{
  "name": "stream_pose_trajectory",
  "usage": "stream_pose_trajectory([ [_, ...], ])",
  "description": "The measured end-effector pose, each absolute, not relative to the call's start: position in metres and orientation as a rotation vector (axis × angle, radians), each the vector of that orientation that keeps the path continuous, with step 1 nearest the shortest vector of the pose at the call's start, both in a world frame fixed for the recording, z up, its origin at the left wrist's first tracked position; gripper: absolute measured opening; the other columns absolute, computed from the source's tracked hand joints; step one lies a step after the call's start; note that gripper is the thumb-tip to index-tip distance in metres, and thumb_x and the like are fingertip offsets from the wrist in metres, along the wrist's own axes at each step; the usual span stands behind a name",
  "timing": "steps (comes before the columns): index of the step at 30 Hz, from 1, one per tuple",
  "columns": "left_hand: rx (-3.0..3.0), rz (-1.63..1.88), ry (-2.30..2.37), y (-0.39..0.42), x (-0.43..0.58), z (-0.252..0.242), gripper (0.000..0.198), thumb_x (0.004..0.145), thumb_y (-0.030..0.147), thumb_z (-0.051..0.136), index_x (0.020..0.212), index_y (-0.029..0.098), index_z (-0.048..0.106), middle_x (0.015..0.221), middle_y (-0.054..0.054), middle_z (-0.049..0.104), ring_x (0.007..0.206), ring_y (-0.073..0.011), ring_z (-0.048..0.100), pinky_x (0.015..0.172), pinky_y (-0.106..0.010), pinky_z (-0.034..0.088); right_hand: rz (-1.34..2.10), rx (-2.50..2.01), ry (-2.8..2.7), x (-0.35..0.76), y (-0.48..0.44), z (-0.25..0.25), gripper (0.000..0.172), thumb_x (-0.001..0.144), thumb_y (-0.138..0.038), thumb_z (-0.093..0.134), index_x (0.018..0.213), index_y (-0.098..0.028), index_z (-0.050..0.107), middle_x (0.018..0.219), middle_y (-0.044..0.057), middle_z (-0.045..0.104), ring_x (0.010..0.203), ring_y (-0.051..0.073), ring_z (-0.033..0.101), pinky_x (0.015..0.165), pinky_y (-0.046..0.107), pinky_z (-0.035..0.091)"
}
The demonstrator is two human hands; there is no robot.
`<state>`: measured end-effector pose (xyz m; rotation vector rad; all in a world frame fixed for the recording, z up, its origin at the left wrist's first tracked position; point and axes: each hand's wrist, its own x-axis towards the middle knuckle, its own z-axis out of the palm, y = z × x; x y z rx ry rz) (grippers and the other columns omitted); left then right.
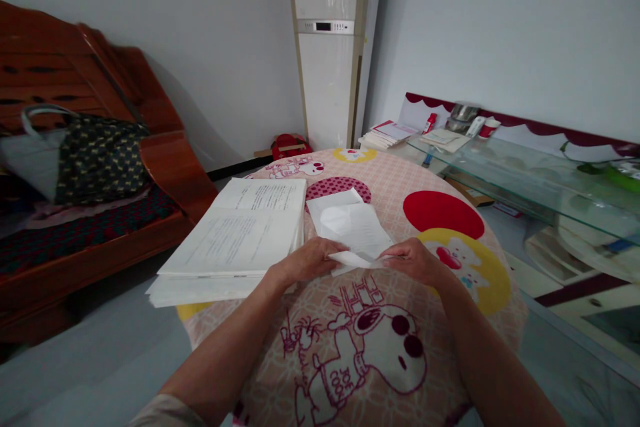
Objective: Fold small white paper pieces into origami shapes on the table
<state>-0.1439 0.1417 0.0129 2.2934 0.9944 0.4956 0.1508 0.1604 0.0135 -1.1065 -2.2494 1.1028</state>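
Note:
A sheet of white paper [356, 230] lies on the round table, its near edge lifted and bent between my hands. My left hand [315, 259] pinches the left end of that edge, fingers closed on it. At the right end, my right hand [411, 260] grips the paper between thumb and fingers. Another white sheet [335, 199] shows partly from under the far side. Just left of my left hand rests a thick stack of printed pages [225, 240], lying open with text on top.
A patterned cloth covers the round table [380, 340]. To the right stands a glass shelf [530, 180] bearing papers, a red bottle [430, 123] and a cup [489, 127]. A wooden bench [170, 167] with bags is at left. Behind rises a tall white cabinet unit [327, 80].

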Motion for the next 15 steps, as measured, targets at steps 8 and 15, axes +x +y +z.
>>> stream_pose_trajectory([
  [8, 2.028, 0.477, 1.069, 0.135, -0.145, 0.022, 0.037, 0.089, 0.045, 0.057, 0.071, 0.014, 0.064, 0.065, -0.001, 0.059, 0.06, -0.0116, 0.051, 0.056, -0.022, 0.04, 1.384, -1.242, -2.009, 0.163, 0.164, 0.011, 0.02, 0.063, -0.03, 0.075, 0.079, -0.018, 0.076, 0.069, 0.0, 0.071, 0.06, 0.015, 0.058, 0.054, 0.023, 0.043],
  [15, 1.872, 0.507, 1.332, 0.143, -0.151, 0.018, 0.045, 0.092, 0.047, 0.046, 0.06, 0.016, 0.055, 0.058, -0.001, 0.055, 0.054, -0.0119, 0.047, 0.051, -0.024, 0.033, 1.357, -1.212, -1.796, 0.149, 0.177, -0.008, 0.031, 0.076, -0.043, 0.06, 0.082, -0.014, 0.07, 0.071, 0.002, 0.068, 0.063, 0.017, 0.059, 0.057, 0.025, 0.045],
])
